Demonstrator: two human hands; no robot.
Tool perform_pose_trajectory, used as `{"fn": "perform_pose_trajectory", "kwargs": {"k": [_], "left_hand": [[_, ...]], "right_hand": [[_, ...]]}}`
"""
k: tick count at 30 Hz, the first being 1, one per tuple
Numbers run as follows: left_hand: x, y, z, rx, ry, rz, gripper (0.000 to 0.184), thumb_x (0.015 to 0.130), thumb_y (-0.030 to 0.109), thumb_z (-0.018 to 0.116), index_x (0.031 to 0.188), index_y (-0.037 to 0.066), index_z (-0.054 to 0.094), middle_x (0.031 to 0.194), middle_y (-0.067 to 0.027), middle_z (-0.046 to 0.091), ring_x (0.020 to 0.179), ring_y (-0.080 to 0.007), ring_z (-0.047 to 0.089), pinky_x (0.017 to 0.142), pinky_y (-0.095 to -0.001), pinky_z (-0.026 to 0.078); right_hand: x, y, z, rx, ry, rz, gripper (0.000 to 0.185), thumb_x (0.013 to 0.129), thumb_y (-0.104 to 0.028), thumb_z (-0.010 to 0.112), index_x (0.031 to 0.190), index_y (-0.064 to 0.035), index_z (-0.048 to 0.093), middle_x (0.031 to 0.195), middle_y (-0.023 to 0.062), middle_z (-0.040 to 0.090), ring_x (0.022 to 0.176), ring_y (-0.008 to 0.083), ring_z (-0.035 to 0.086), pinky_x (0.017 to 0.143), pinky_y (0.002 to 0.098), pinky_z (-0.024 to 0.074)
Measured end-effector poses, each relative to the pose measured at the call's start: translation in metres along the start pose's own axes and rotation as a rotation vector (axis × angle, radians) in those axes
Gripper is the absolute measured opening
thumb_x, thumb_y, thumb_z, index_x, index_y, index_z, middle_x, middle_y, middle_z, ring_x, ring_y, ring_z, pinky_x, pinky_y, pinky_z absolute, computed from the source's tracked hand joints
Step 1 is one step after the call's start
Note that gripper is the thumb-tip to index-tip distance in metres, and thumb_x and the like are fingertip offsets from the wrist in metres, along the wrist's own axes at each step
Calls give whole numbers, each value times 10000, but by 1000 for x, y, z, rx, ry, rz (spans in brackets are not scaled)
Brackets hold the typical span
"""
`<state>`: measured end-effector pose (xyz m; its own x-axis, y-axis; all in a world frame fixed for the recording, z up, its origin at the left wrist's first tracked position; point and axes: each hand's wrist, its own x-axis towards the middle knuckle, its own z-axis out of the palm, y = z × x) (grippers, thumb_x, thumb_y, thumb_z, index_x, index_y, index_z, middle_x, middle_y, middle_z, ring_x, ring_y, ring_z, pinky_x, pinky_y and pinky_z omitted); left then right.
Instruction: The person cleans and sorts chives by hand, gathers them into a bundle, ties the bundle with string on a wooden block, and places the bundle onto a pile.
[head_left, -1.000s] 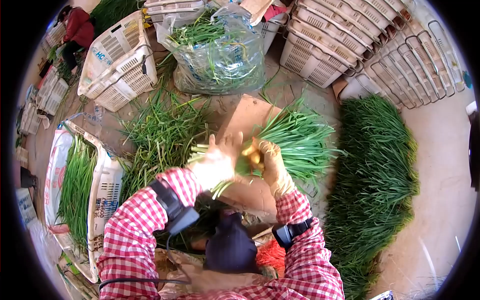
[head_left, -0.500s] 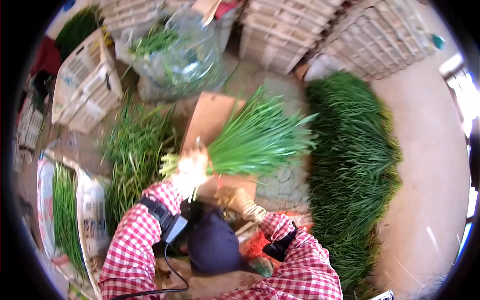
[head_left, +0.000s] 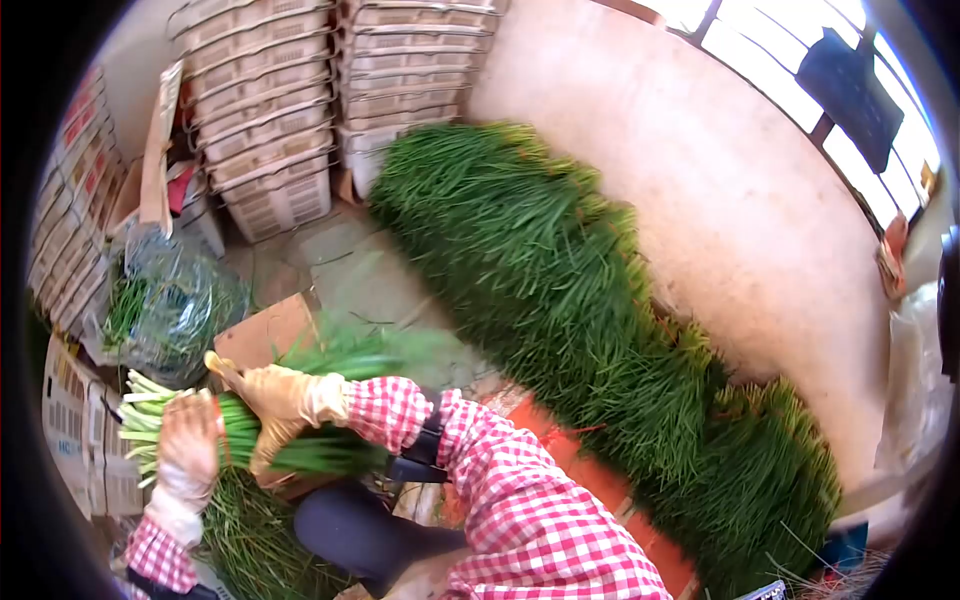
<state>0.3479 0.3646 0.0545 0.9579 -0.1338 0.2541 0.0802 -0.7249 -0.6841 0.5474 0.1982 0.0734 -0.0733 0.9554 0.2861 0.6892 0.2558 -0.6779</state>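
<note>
A bundle of green chives (head_left: 146,412) with pale stem ends lies across both hands, its stems pointing left. A red band (head_left: 221,432) shows around it near the stem end. My left hand (head_left: 189,437) is closed on the stems beside the band. Just right of the band, my right hand (head_left: 283,398), in a tan glove, grips the bundle from above with the thumb on the near side. The leaf ends are blurred by motion. Behind the bundle is a brown board (head_left: 265,333), partly covered.
Along the wall runs a long heap of chives (head_left: 520,235). Stacked crates (head_left: 265,110) stand at the back, with a clear plastic bag of greens (head_left: 180,305) in front. Loose leaves (head_left: 265,535) lie near my knee (head_left: 345,525). A white crate (head_left: 68,420) is at far left.
My view has turned right. My right hand has moved from beside the board onto the bundle. The left hand stays on the stems, and the bundle now appears farther left.
</note>
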Motion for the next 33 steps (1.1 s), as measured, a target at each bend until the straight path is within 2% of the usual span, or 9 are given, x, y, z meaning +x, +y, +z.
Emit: {"fn": "perform_pose_trajectory", "kwargs": {"k": [4, 8, 13, 14, 15, 18, 23, 29, 33], "left_hand": [[19, -23, -62, -41, 4, 93, 421, 808, 87, 483, 1183, -101, 458, 1123, -281, 530, 1113, -411, 501, 986, -490, 385], [58, -15, -103, 22, 65, 242, 392, 807, 81, 490, 1160, -91, 476, 1129, -276, 531, 1105, -412, 509, 965, -475, 415], [79, -8, -122, 36, 86, 363, 358, 813, 87, 504, 1150, -31, 512, 1141, -236, 552, 1122, -381, 517, 980, -472, 406], [71, -12, -126, 69, 62, 354, 359, 810, 95, 513, 1150, -20, 518, 1138, -231, 557, 1125, -370, 520, 982, -470, 404], [60, -15, -131, 97, 123, 316, 349, 808, 102, 520, 1141, -4, 531, 1140, -227, 561, 1129, -360, 521, 977, -469, 404], [9, -40, -151, 239, 100, 51, 357, 807, 110, 536, 1149, 12, 523, 1133, -194, 566, 1095, -330, 542, 949, -447, 421], [-69, -94, -125, 562, 151, -372, 492, 777, 108, 543, 1260, 47, 473, 1121, -142, 564, 1019, -274, 559, 877, -411, 410], [-122, -102, -121, 414, -15, -798, 1016, 501, 259, 790, 1373, 36, 319, 1199, -145, 505, 1099, -296, 478, 945, -437, 355], [-154, -102, -125, 449, -59, -948, 1037, 490, 271, 817, 1370, 36, 321, 1204, -159, 494, 1118, -310, 458, 969, -445, 330]], "right_hand": [[-80, 29, 4, 293, -90, 34, 1431, 490, -390, 894, 1427, -41, -131, 1341, 233, 421, 1211, 288, 473, 1010, 339, 366], [-128, 17, 39, 693, 174, -80, 1306, 597, -322, 854, 1451, -162, -121, 1406, 167, 365, 1260, 263, 403, 1055, 345, 309], [-188, 15, 39, 297, 344, 37, 1139, 656, -315, 794, 1469, -144, 16, 1401, 183, 358, 1254, 279, 410, 1043, 350, 323], [-209, 7, 23, 279, 289, 147, 1027, 680, -360, 758, 1455, -124, 128, 1299, 181, 477, 1167, 288, 499, 968, 372, 402], [-233, -1, 11, 136, 115, 477, 827, 695, -399, 723, 1367, -99, 345, 1086, 153, 616, 998, 273, 606, 852, 387, 477], [-334, 84, 46, -273, 63, 828, 383, 757, -199, 642, 1097, -27, 604, 968, 216, 644, 874, 342, 640, 760, 422, 504], [-390, 122, 45, -117, 211, 1079, 460, 738, -269, 634, 1127, -25, 604, 1010, 249, 630, 965, 342, 621, 852, 386, 485], [-364, 227, 99, 16, 232, 1082, 431, 783, -238, 666, 1137, -3, 593, 857, 151, 680, 725, 199, 656, 688, 311, 514], [-297, 226, 69, 90, 163, 1065, 482, 761, -333, 643, 1148, -47, 602, 986, 192, 657, 975, 307, 624, 868, 358, 481]]}}
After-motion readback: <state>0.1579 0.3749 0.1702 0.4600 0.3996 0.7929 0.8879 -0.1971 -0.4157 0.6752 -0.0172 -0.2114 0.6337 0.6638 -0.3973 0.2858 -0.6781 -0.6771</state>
